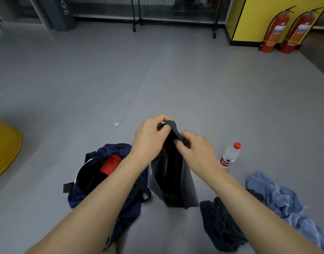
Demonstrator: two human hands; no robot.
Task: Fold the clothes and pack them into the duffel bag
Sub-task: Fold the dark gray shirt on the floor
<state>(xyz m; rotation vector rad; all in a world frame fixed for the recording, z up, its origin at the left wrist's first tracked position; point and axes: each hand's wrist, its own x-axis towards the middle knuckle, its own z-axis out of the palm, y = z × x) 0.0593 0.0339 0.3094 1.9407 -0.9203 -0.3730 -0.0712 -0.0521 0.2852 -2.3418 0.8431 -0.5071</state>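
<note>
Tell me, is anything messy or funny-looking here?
Yes. A blue garment and a dark garment lie crumpled on the floor at the right, not yet folded. A water bottle stands beyond them, odd beside laundry.

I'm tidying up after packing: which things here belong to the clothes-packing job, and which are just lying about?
Job: duffel bag, red item inside it, grey garment held by left hand and right hand, dark garment, blue garment.
Lying about: water bottle, fire extinguishers, bin.
</note>
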